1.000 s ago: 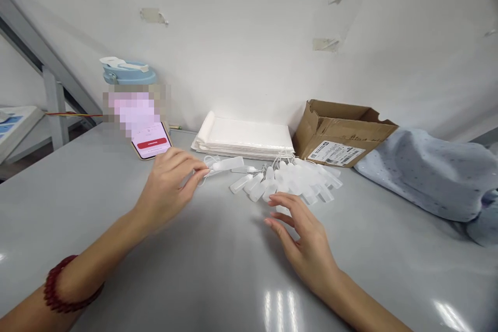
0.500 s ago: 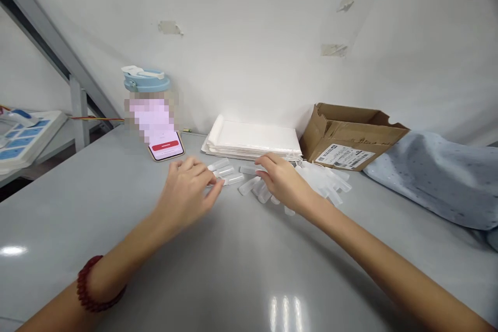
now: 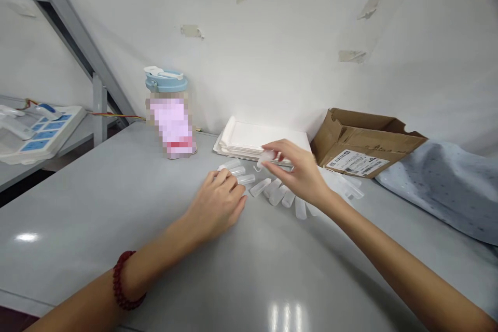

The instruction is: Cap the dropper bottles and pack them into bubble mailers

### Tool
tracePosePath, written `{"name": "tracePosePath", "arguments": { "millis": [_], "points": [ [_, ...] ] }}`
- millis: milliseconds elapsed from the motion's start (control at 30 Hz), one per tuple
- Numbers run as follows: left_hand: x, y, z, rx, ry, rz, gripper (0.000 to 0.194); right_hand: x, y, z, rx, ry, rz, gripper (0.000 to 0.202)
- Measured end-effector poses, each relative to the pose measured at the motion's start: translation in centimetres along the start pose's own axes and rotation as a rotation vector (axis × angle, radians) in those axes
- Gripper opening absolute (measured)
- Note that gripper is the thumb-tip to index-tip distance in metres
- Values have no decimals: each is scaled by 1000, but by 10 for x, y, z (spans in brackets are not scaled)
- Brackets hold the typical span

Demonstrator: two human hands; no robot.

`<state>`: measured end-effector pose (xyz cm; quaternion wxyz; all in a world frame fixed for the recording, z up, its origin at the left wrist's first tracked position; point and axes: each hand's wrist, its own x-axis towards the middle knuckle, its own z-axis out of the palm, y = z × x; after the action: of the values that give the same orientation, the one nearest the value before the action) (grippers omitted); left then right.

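Note:
My right hand (image 3: 293,168) pinches a small translucent plastic tube (image 3: 265,158) between thumb and fingers, raised in front of the white envelopes. Below and around this hand lie several more loose translucent tubes (image 3: 277,194), partly hidden by it. My left hand (image 3: 220,199) rests on the table, palm down, fingers loosely bent and the thumb apart. Nothing shows in its grasp, though its fingertips are partly hidden. Right by its fingers, a few tubes (image 3: 246,179) lie side by side in a small row.
A stack of white padded envelopes (image 3: 268,135) lies against the wall. An open cardboard box (image 3: 365,140) and pale blue cloth (image 3: 447,187) are at the right. A blue-lidded cup (image 3: 166,82) stands behind a partly blurred phone (image 3: 175,124) at the left.
My right hand has lifted a tube off the table. My left hand has lowered beside the row of tubes. The view has shifted left, so things appear further right.

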<state>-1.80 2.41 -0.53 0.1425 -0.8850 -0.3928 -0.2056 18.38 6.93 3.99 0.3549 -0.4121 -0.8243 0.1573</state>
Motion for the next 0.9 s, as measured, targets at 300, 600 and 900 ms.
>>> {"name": "tracePosePath", "arguments": {
  "millis": [300,600,900],
  "points": [
    [-2,22,-9,-309,95,20,20,-108,-16,-12,313,240,363,13],
    [-2,28,-13,-505,43,11,8,-118,-26,-6,585,283,550,8],
    [-1,29,-10,-747,-37,-168,13,-130,-22,-6,316,344,150,22]
  ]
}}
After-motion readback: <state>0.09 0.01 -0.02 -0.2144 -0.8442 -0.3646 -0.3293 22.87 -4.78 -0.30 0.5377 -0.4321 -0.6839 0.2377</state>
